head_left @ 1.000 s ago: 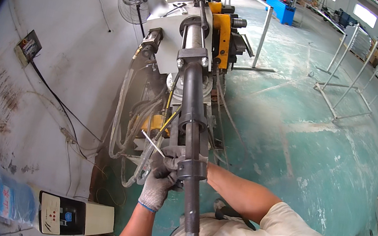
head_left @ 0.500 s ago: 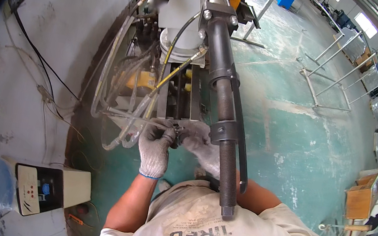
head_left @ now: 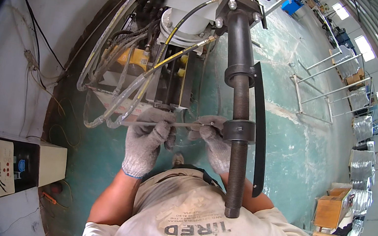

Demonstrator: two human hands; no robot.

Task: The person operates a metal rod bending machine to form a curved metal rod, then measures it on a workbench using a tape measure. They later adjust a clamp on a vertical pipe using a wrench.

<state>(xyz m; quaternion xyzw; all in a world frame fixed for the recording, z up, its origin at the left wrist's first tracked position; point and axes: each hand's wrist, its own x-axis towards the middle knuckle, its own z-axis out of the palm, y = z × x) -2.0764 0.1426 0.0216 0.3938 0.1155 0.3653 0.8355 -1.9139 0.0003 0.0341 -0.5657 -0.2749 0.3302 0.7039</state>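
Both my hands wear grey-white knit gloves and are held in front of my waist. My left hand is closed around a thin, pale grey strip, which runs roughly level towards the right. Thumb and fingers of my right hand pinch together at the strip's right end; a tiny shiny spot shows there, too small to name. Just right of that hand hangs a long threaded steel rod with a dark collar. Clear-sleeved hoses loop down beside my left hand.
A machine with a white cylindrical base and a yellow part stands ahead. A black curved bar hangs along the rod. A cream-and-black appliance sits by the left wall. Metal frames and a wooden box are at right.
My hands were close together around a small dark piece; now they are apart, with the strip spanning between them. The right hand has moved rightward, nearer the threaded rod. The view has shifted slightly.
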